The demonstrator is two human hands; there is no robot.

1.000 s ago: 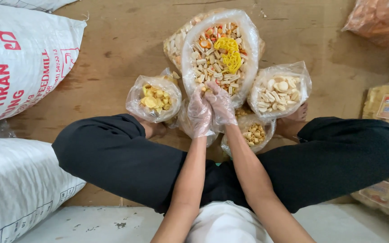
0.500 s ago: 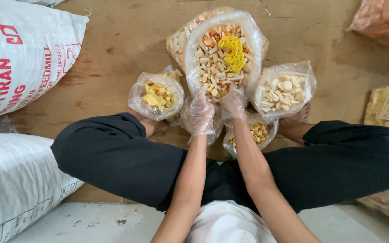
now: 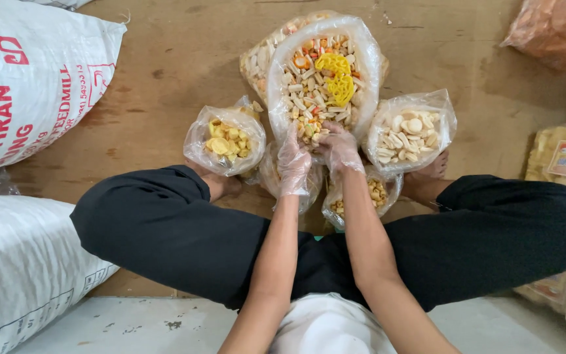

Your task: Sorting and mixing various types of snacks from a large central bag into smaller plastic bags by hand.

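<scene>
At frame centre, the gloved left hand point(image 3: 294, 160) and right hand point(image 3: 339, 148), fingers curled, grip the near rim of the big mixed-cracker bag point(image 3: 325, 82), already heaped full yet unsealed.

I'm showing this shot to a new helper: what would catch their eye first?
Probably the big clear bag of mixed snacks at centre, topped by bright yellow coils, with the gloved left hand and right hand at its near edge. Smaller bags flank it: yellow pieces to the left, pale rounds to the right. White sacks fill the left side.
</scene>
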